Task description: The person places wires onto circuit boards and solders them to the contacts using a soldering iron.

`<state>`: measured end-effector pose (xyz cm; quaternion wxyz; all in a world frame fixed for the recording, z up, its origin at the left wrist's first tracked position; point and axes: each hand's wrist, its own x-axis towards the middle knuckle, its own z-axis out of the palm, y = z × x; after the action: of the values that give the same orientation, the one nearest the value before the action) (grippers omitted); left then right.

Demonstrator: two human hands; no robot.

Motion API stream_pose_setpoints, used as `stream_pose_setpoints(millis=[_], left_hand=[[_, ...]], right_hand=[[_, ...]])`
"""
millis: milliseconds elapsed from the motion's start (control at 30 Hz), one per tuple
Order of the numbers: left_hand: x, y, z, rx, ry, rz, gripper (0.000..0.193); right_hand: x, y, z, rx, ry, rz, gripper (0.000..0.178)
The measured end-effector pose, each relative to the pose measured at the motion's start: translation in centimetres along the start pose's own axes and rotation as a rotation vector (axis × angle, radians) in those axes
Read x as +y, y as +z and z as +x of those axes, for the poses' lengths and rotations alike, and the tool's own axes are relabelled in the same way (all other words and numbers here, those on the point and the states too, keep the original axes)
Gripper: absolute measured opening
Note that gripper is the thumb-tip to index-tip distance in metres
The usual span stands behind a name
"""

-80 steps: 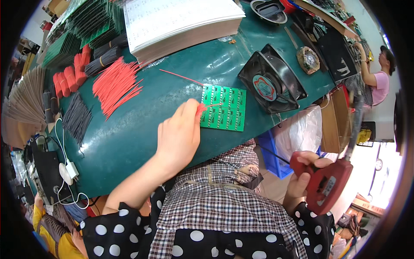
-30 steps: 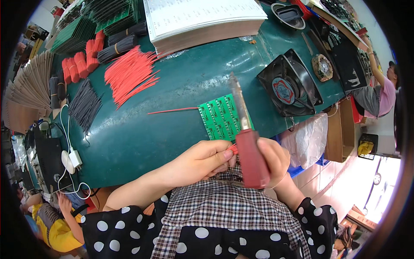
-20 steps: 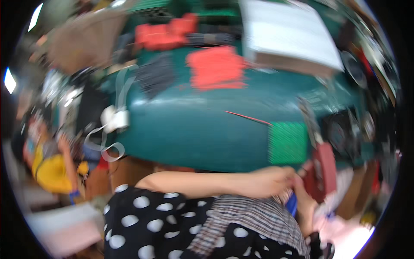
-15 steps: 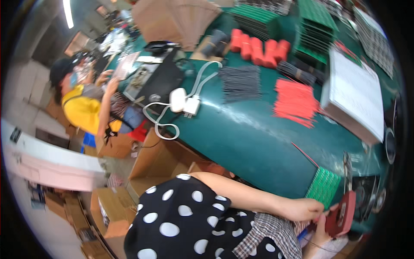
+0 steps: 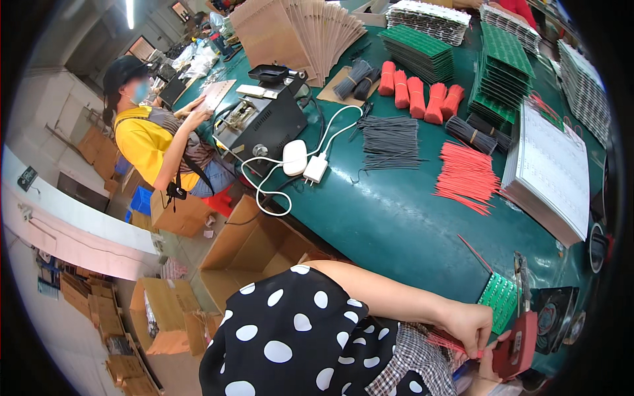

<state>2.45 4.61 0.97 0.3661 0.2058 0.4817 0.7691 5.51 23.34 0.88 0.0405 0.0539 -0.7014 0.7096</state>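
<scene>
At the lower right my left hand (image 5: 467, 325) is closed, fingertips pinched downward, with thin red wires (image 5: 444, 340) showing beneath it and a bit of red at the fingertips. My right hand (image 5: 487, 367) meets those fingertips from below; its fingers look closed, but what they hold is hidden. Just beyond my hands lies a small green circuit board (image 5: 499, 301) with rows of pale pads, one red wire (image 5: 475, 253) sticking out from its far edge. Close on the right of my hands stands a red block-shaped tool (image 5: 516, 346) with a metal bar.
Loose red wires (image 5: 466, 174), loose black wires (image 5: 391, 142) and red wire bundles (image 5: 416, 98) lie farther up the green table (image 5: 370, 218). A white board stack (image 5: 551, 168) stands right, green board stacks (image 5: 505, 59) behind. A white-corded adapter (image 5: 294, 158) lies left, near a co-worker in yellow (image 5: 142, 148).
The whole view has shifted and become sharper. My left hand's fingers now point down more, and red wires show beneath it. The small board stays beside my hands.
</scene>
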Motion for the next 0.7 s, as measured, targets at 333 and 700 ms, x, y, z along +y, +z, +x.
stream_pose_setpoints(millis=[333, 700], left_hand=[[3.2, 0.1, 0.4, -0.036, -0.037, -0.004, 0.016], [4.9, -1.6, -0.2, 0.015, -0.425, -0.137, 0.019]], right_hand=[[-0.4, -7.1, -0.6, -0.058, -0.022, -0.319, 0.053], [-2.8, -3.1, 2.4, -0.38, -0.587, -0.65, 0.051]])
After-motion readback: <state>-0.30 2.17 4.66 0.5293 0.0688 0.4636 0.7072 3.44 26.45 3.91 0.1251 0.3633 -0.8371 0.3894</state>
